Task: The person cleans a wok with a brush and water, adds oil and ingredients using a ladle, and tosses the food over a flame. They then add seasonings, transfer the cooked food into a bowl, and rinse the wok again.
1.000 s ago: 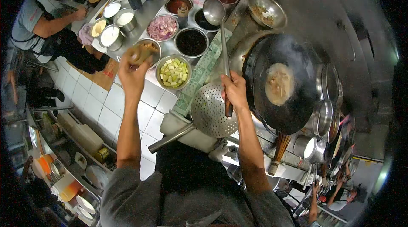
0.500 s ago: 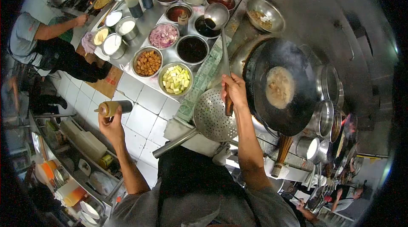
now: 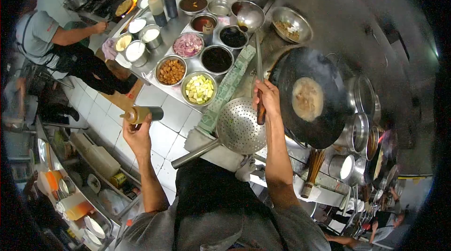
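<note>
My left hand (image 3: 137, 137) is closed round a squeeze bottle (image 3: 143, 115), which lies nearly level with its nozzle to the left; one end is clear-brown, the other dark. In my right hand (image 3: 266, 97) is the wooden handle of a ladle (image 3: 252, 18), with a little dark liquid in its bowl. That bowl hangs over the edge of a bowl of red sauce (image 3: 239, 8). Right of my right hand stands a black wok (image 3: 324, 129), steaming, with a pale bubbling mixture (image 3: 307, 99) inside. A perforated strainer (image 3: 241, 126) with a metal handle lies just left of my right wrist.
Steel bowls hold diced green-white vegetable (image 3: 199, 88), browned cubes (image 3: 170, 71), chopped onion (image 3: 188, 45) and dark sauces (image 3: 216, 59). A bamboo brush (image 3: 313, 173) lies below the wok. At upper left, a co-worker (image 3: 42, 39) stands by a flaming pan (image 3: 124, 7).
My left hand and the squeeze bottle have shifted right in view. The ladle has moved right, nearer the red sauce bowl. Flame has flared beside the co-worker's pan. The whole view has shifted slightly.
</note>
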The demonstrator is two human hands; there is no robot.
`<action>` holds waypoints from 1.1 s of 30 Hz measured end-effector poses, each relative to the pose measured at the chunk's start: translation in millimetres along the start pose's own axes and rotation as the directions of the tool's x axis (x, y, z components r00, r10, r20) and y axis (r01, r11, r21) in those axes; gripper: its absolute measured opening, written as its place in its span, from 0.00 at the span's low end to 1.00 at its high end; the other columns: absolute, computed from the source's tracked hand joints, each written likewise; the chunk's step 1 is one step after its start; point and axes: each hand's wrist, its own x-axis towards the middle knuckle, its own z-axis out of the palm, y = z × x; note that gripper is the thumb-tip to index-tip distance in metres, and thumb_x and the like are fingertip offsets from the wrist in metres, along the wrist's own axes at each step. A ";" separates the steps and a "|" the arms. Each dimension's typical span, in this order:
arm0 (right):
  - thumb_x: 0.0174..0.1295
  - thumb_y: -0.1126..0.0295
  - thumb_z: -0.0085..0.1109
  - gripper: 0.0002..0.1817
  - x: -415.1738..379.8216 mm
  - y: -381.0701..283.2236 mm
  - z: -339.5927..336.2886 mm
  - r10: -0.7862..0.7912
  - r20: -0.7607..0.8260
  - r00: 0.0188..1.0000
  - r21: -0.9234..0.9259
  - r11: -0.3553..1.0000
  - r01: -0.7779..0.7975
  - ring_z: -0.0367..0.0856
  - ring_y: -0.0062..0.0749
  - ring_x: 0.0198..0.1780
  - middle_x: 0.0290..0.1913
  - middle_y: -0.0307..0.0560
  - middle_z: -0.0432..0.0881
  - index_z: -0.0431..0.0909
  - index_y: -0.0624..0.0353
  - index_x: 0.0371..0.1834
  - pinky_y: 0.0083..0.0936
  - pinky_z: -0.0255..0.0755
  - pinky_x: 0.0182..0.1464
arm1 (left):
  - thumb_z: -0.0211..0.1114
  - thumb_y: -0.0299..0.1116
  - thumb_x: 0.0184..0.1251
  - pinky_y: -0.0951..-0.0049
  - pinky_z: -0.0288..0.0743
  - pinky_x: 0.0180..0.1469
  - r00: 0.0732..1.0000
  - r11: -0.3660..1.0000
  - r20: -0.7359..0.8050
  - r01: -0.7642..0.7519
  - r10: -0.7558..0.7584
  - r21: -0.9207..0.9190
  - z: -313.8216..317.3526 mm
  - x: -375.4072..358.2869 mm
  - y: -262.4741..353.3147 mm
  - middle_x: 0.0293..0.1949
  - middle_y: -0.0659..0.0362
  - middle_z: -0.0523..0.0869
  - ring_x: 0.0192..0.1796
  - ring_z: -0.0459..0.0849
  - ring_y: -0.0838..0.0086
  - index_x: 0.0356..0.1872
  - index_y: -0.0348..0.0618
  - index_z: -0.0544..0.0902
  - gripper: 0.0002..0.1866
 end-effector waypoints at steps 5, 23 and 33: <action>0.66 0.67 0.55 0.08 -6.2 -6.1 7.3 -0.046 0.021 0.999 0.038 0.998 0.045 0.67 0.18 0.12 0.22 0.36 0.72 0.74 0.61 0.36 0.21 0.62 0.09 | 0.70 0.22 0.57 0.78 0.74 0.44 0.999 1.000 0.041 0.008 -0.007 -0.020 -4.0 -14.5 13.1 0.38 0.60 0.83 0.40 0.80 0.79 0.45 0.36 0.79 0.15; 0.65 0.71 0.56 0.08 -214.5 -65.5 -147.3 -0.208 -0.175 0.962 -0.241 0.957 0.163 0.67 0.14 0.12 0.19 0.34 0.70 0.76 0.62 0.44 0.16 0.59 0.12 | 0.67 0.24 0.59 0.75 0.71 0.49 0.900 0.987 0.415 -0.083 0.133 -0.136 74.9 -46.8 55.1 0.44 0.57 0.81 0.44 0.78 0.75 0.55 0.34 0.74 0.22; 0.65 0.71 0.54 0.07 -288.2 -27.8 -158.1 -0.213 -0.391 0.896 -0.221 0.966 0.133 0.67 0.17 0.11 0.16 0.34 0.71 0.74 0.60 0.29 0.17 0.58 0.12 | 0.75 0.32 0.45 0.61 0.75 0.49 0.238 0.477 0.769 -0.873 0.593 -0.098 270.3 -82.2 148.0 0.42 0.50 0.82 0.46 0.82 0.57 0.49 0.41 0.80 0.25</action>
